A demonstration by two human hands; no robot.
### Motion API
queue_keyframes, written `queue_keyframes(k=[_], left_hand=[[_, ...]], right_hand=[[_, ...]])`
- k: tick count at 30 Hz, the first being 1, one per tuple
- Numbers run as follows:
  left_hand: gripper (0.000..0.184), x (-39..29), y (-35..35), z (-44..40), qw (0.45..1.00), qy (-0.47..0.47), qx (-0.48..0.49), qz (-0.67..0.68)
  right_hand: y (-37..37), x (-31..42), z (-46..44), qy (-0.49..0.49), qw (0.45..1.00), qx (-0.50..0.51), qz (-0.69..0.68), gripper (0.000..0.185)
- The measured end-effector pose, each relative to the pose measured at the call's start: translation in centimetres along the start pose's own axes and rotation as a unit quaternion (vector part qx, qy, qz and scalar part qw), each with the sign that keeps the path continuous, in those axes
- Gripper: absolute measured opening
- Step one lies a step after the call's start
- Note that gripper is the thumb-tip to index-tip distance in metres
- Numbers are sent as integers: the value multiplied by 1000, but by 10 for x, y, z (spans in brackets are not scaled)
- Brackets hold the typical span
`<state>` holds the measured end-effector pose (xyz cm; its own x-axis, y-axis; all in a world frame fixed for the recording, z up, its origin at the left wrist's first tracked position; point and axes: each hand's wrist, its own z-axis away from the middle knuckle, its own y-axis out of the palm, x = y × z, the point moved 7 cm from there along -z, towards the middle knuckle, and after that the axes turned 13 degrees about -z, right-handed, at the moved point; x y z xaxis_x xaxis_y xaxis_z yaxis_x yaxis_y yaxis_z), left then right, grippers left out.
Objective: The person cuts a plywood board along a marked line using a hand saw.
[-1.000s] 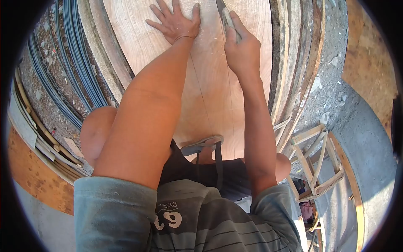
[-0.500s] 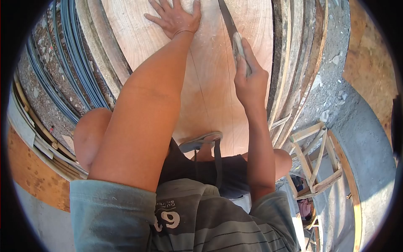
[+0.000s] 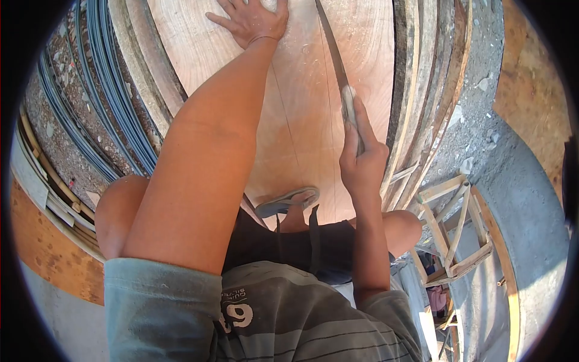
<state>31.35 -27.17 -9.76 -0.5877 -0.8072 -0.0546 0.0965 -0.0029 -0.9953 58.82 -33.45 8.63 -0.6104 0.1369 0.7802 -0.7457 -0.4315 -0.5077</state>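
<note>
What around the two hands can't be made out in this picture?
All in the head view:
Left hand: some fingertips cut off by the top edge.
Bladed tool: far end cut off by the top edge; any teeth too small.
Handle: partly covered by the right hand.
Wooden board: far end beyond the top edge.

Place was a construction site or building yard, likely outdoors given the hard sunlight patches on the smooth grey concrete-like surface (image 3: 525,178). Evidence: bundled long blue-grey metal-looking rods (image 3: 113,78) lay on stony ground, rough weathered timber planks (image 3: 425,78) ran beside a broad pale wooden panel (image 3: 301,102), and whitish chunks littered the gritty grey ground (image 3: 479,108). A crude open frame of raw lumber (image 3: 471,260) and a stained brown sheet (image 3: 531,78) fit that too.
</note>
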Motion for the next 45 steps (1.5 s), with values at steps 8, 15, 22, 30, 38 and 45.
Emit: queue_keyframes(k=[8,15,22,30,38,45], left_hand=[[82,0,-1,1,999,11,-31,1],[82,1,2,1,1000,11,-6,-19],[81,5,1,5,1000,11,-10,-4],[80,2,1,-1,1000,10,-6,7],[77,4,3,1,999,7,-39,20],[75,2,3,-1,999,5,-28,15]], right_hand=[[25,12,-55,-17,1000,-2,3,45],[-15,-3,43,-10,1000,10,12,51],[50,11,-98,-33,999,-18,-13,42],[-11,-5,59,-14,1000,-18,-6,52],[44,10,-84,-28,999,-16,-12,42],[-14,-5,72,-17,999,-24,-18,50]])
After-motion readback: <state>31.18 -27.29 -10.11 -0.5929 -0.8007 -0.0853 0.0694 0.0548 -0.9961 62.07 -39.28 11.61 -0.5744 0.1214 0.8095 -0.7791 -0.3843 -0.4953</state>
